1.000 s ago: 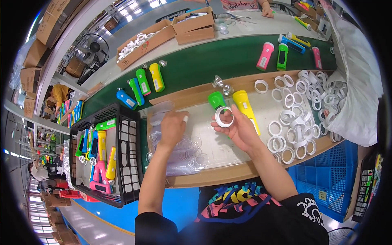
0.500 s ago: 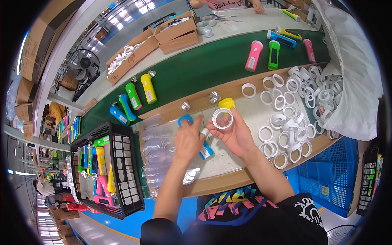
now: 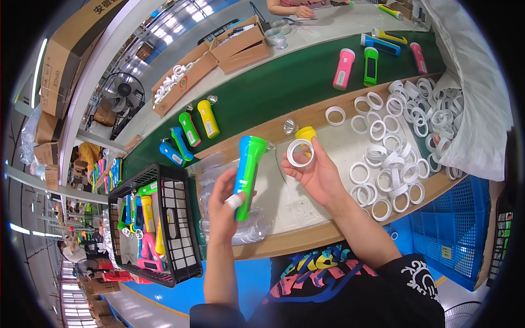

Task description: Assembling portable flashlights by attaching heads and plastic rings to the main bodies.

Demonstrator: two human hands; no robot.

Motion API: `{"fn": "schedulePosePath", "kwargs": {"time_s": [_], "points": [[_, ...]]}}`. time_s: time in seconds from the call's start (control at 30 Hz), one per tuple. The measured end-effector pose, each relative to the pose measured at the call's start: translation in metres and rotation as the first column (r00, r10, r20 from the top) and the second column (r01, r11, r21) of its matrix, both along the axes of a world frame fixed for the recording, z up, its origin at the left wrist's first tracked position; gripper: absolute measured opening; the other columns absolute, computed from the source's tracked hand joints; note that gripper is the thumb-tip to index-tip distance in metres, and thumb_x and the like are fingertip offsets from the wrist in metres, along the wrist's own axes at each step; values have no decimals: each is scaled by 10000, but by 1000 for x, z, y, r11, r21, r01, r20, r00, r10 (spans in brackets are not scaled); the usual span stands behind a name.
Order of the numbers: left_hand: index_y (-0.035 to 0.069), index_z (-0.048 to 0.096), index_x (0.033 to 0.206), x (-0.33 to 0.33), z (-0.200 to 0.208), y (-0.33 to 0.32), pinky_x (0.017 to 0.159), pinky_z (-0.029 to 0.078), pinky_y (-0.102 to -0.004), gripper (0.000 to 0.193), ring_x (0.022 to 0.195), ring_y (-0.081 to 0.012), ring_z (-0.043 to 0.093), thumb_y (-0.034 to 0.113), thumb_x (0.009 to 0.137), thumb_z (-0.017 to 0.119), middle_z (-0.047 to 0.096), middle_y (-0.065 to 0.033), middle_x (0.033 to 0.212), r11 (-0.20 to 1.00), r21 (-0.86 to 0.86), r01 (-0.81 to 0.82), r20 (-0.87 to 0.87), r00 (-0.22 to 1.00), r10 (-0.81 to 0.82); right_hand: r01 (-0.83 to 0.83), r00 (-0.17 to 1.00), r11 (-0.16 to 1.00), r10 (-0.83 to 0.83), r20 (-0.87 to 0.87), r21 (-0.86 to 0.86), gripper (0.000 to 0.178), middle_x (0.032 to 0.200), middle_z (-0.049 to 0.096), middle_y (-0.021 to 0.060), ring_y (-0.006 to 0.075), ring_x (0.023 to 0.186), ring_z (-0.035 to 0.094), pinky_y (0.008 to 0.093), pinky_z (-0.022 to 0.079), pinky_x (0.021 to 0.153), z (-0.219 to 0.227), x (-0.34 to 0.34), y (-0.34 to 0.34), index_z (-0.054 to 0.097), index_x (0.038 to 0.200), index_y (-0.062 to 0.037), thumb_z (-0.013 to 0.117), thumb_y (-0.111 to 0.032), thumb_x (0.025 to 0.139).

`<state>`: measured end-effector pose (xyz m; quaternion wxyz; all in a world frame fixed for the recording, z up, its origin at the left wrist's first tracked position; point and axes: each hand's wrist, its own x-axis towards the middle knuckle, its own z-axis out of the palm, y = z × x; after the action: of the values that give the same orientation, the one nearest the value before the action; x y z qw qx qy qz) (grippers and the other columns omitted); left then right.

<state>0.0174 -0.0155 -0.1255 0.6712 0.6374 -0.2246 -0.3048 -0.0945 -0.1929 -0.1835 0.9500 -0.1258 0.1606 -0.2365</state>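
Raised over the cardboard tray point(image 3: 295, 240), a blue and green flashlight point(image 3: 250, 172) is gripped in my left hand point(image 3: 223, 205), its wide head pointing up. A white wrap point(image 3: 234, 201) covers part of that thumb. My right hand point(image 3: 320, 177) pinches a white ring point(image 3: 299, 153) between thumb and fingers; whether a clear lens sits in it I cannot tell. Just behind the ring is a yellow flashlight head point(image 3: 306, 133), partly hidden by my fingers. A shiny reflector cup point(image 3: 290, 127) lies beside it. Stacked clear lens discs point(image 3: 210, 177) are left of my left hand, partly covered.
Many loose white rings point(image 3: 391, 158) fill the tray's right side, beside a white sack point(image 3: 476, 98). A black crate point(image 3: 183, 229) of flashlights stands at left. More flashlights point(image 3: 343, 68) lie on the green belt point(image 3: 284, 76). Across it, a person's hand point(image 3: 302, 11) rests near tools.
My left hand has come up from the tray with the blue and green flashlight. My right hand keeps the ring in nearly the same place. The whole view has shifted slightly.
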Motion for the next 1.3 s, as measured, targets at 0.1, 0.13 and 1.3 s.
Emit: {"fn": "schedulePosePath", "kwargs": {"time_s": [0.1,0.13,1.3], "points": [[-9,447,1235,-4,26,15,839,519,-431,511,1031,-279,581,20,735,549,552,-162,1164,983,-118,141,-92,984,-152,-27,999,999,28,-25,19,362,1005,618,193,298,897,633,381,522,771,-6,3,0,470,1044,-57,422,-404,954],[-9,447,1235,-6,30,16,839,519,-431,511,1031,-279,581,20,735,549,552,-162,1164,983,-114,146,-93,983,-157,-50,999,999,50,10,-4,364,1014,618,181,298,900,633,381,522,770,-9,4,-1,469,1078,-53,425,-392,954],[56,558,1140,-16,53,20,769,484,-399,503,877,-339,559,68,660,709,553,-160,1167,857,505,-102,857,178,-483,-53,997,978,42,-59,-203,369,1072,591,166,228,1010,592,414,477,911,3,-1,13,472,1193,-51,504,-315,936]]}}
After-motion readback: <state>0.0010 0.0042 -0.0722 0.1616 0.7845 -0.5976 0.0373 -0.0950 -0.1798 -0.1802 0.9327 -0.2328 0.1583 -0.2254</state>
